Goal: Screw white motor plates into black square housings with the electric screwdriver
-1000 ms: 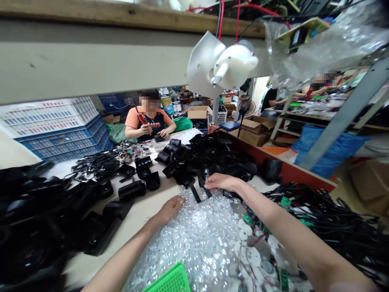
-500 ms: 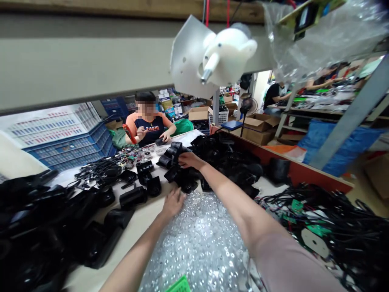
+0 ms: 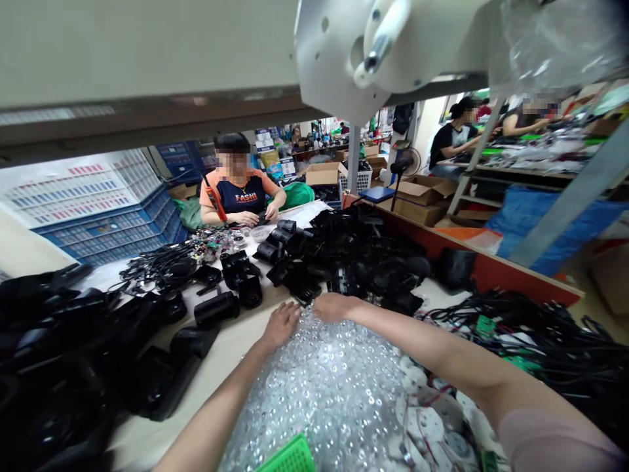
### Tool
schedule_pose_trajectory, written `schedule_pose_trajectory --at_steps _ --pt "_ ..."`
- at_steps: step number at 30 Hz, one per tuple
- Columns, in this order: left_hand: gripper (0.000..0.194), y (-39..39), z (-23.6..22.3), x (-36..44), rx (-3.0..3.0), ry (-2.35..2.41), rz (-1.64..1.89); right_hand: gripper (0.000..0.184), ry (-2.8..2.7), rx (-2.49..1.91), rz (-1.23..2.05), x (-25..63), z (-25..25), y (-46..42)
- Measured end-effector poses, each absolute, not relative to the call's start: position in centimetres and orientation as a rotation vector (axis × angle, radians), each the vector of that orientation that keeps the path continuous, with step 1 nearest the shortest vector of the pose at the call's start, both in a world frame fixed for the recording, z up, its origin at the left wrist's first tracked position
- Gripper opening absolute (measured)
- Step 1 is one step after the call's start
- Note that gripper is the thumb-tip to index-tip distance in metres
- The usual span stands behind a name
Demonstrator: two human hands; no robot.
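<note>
A heap of small clear pieces with shiny, ring-like spots (image 3: 329, 387) spreads before me. My left hand (image 3: 282, 322) lies at its far left edge, fingers stretched out and open, holding nothing I can see. At the far edge, close to the left one, my right hand (image 3: 334, 307) is curled and closed, fingertips down and hidden; what they hold, if anything, does not show. Just beyond both hands lie black plastic housings (image 3: 299, 280), part of a larger black pile (image 3: 373, 255). A green plastic basket (image 3: 289, 455) pokes in at the heap's near edge.
Black parts (image 3: 54, 354) crowd the left. White motor-like parts (image 3: 432, 419) and black cables (image 3: 555, 334) lie right, inside a red board (image 3: 511, 278). Overhead hangs a white fixture (image 3: 339, 59) below a beam (image 3: 147, 52). A co-worker (image 3: 243, 193) sits across the table.
My right hand has come back from the black housings to the far edge of the clear heap. The left hand has stayed. The view has shifted, and the co-worker's hands have come together.
</note>
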State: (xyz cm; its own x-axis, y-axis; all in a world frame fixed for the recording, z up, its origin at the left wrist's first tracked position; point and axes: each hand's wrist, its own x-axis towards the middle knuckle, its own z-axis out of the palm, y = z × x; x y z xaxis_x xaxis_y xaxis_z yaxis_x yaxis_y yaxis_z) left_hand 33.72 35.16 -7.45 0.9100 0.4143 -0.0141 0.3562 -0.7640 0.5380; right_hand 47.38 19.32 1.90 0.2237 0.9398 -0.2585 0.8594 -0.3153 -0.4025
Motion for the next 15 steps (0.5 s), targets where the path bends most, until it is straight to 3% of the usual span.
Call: schedule_pose_trajectory --at_steps 6,15 --pt "0.059 34.1 -6.8 33.5 2.425 0.424 0.184 0.033 -1.815 -2.404 0.523 45.3 1.2 19.3" --pt "0.057 30.7 -3.9 33.0 2.392 0.151 0.096 0.030 -2.011 -2.376 0.490 43.7 4.1 15.0"
